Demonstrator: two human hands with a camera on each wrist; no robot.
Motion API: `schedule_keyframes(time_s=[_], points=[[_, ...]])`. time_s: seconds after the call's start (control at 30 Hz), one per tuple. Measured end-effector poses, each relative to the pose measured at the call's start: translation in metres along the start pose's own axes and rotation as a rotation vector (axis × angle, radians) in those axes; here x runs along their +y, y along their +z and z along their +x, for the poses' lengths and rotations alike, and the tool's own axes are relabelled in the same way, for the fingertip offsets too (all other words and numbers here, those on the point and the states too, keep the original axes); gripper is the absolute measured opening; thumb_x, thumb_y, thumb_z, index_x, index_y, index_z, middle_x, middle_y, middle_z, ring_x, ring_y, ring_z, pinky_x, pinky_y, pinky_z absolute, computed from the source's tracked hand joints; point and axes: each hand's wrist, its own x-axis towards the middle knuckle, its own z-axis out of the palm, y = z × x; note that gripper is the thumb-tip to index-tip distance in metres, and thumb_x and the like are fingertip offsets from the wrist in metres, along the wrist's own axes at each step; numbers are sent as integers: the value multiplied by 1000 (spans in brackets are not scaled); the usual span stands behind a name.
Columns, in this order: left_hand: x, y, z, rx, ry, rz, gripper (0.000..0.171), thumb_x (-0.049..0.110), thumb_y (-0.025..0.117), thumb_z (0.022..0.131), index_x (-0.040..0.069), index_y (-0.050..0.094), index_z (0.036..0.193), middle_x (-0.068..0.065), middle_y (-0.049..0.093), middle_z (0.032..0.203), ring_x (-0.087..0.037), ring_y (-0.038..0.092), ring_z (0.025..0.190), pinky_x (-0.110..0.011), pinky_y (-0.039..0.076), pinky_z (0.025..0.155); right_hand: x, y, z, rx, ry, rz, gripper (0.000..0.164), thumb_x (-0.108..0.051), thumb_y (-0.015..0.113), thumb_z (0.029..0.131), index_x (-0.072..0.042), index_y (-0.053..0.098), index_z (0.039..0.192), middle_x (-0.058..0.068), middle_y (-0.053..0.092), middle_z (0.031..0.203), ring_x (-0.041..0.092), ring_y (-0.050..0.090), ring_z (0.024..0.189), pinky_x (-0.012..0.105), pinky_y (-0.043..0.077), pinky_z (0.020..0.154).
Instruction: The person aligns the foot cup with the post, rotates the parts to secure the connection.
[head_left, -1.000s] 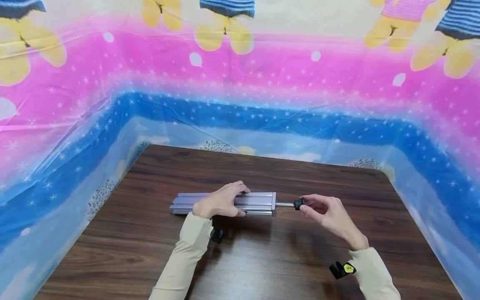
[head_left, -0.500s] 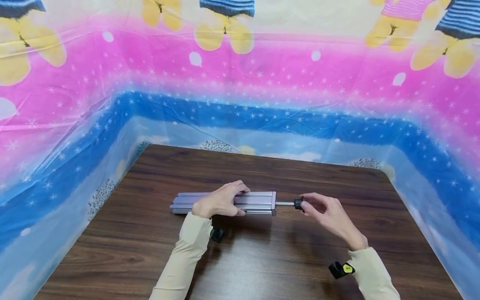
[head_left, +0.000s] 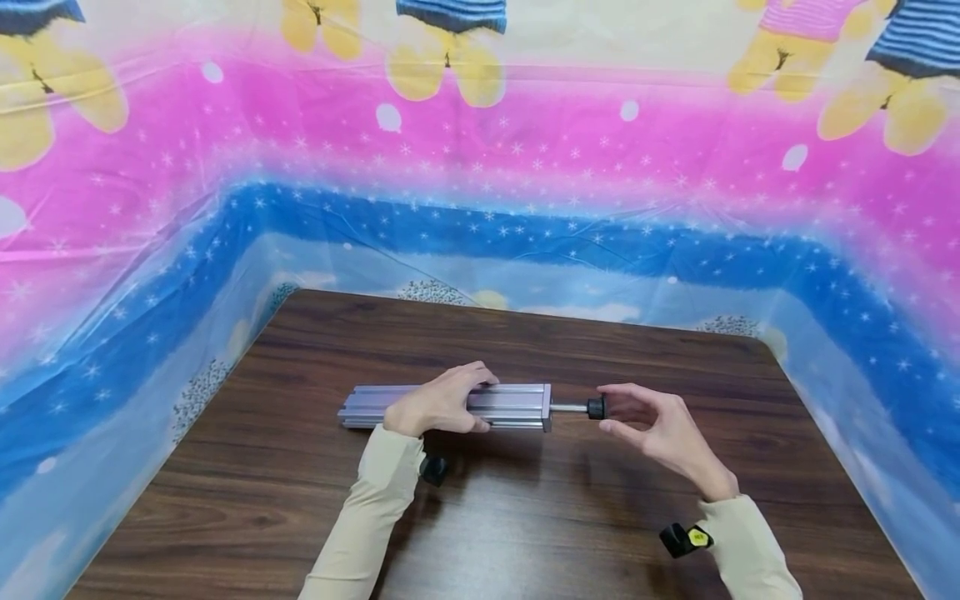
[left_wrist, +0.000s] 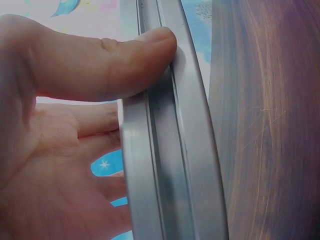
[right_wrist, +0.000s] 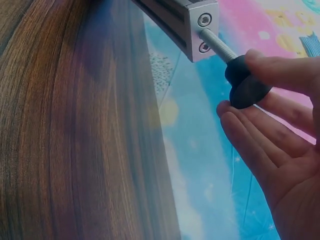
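Observation:
A silver aluminium profile (head_left: 513, 406) lies lengthwise over the table, slots along its sides. My left hand (head_left: 435, 406) grips it around the middle, thumb (left_wrist: 135, 65) on the near slotted face and fingers on the far side. From the end plate (right_wrist: 195, 37) at its right end, between two screws, a threaded rod (right_wrist: 220, 46) sticks out and bears a black levelling foot (right_wrist: 245, 92). At that foot my right hand (head_left: 667, 429) has its thumb (right_wrist: 285, 72) on one side and fingertips at the other, pinching it loosely.
Dark wood-grain table (head_left: 225, 500) underneath. A printed curtain (head_left: 480, 225) in pink and blue surrounds its back and sides. Each wrist wears a small black camera, one by the left cuff (head_left: 433, 471) and one by the right (head_left: 675, 540).
The right fingers and thumb have shifted around the levelling foot and spread wider, leaving more of it showing. The left hand and the profile have stayed in place.

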Motion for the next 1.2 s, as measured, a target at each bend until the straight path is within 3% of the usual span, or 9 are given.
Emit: schedule_keyframes(time_s=[0.33, 0.53, 0.67, 0.8, 1.0, 1.2], points=[[1, -1, -1, -5, 4, -6, 56, 14, 78, 86, 8, 58, 138, -7, 56, 131, -22, 54, 105, -43, 47, 97, -1, 2, 0, -8, 114, -33, 33, -28, 70, 97, -5, 70, 122, 0, 77, 88, 13, 74, 76, 27, 59, 69], [0, -1, -1, -3, 5, -9, 56, 13, 78, 86, 8, 58, 138, -7, 56, 131, -22, 53, 106, -42, 47, 97, 1, 2, 1, -38, 152, -17, 35, -32, 63, 101, -4, 70, 121, -1, 76, 81, 10, 73, 71, 38, 60, 71], [0, -1, 0, -1, 4, -3, 56, 14, 78, 86, 8, 58, 137, -6, 57, 129, -21, 53, 104, -42, 47, 96, 3, 1, 0, -45, 118, -22, 38, -29, 68, 99, -12, 64, 132, 3, 76, 101, 9, 73, 84, 34, 60, 76], [1, -2, 0, 4, 8, -3, 55, 14, 79, 86, 8, 59, 136, -6, 57, 127, -21, 53, 102, -41, 47, 94, 4, 1, -2, -49, 38, -23, 58, -25, 78, 91, -25, 55, 144, 3, 69, 124, 11, 71, 100, 32, 59, 82], [0, -1, 1, 2, 6, -6, 54, 14, 78, 86, 8, 59, 136, -6, 57, 127, -20, 54, 102, -41, 47, 94, 5, 1, 0, -49, -36, -26, 52, -17, 81, 88, -23, 61, 136, 1, 73, 114, 14, 73, 95, 28, 59, 82], [-1, 0, 0, -1, 1, -4, 55, 14, 78, 87, 8, 58, 137, -6, 57, 130, -21, 54, 107, -42, 47, 97, 1, 1, 0, -23, -4, -63, 41, -19, 78, 91, -17, 67, 130, -1, 75, 104, 7, 72, 88, 24, 58, 78]])
